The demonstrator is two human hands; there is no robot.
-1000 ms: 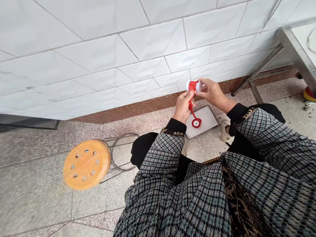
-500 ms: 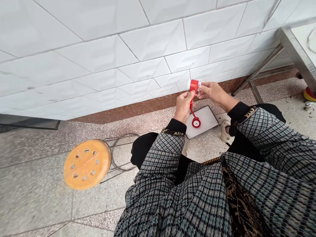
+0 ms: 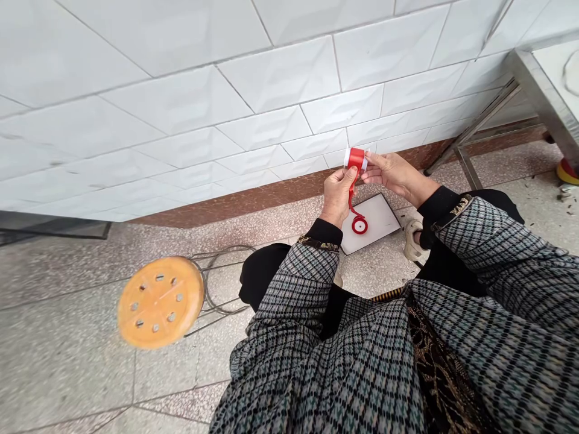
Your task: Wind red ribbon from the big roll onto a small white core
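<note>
A white spool wound with red ribbon (image 3: 356, 157) is held up between my hands, in front of the tiled wall. My left hand (image 3: 335, 198) is closed, its thumb pressing the red ribbon just below the spool. My right hand (image 3: 394, 173) grips the spool's right rim with thumb and fingertips; part of the rim is hidden. From my left hand the ribbon trails down to a red ring-shaped coil with a white centre (image 3: 359, 225). That coil appears over a white dark-edged board (image 3: 382, 218) on the floor; whether it rests there I cannot tell.
An orange round stool (image 3: 160, 301) with wire legs stands at my left. White wall tiles (image 3: 289, 78) rise ahead. At the right is a metal-framed table (image 3: 527, 78), with a red and yellow object (image 3: 567, 173) beneath it. A dark panel (image 3: 54, 226) lies at far left.
My right hand's fingers have shifted slightly on the spool's rim, and the spool has tipped a little. My left hand stays pinched on the ribbon.
</note>
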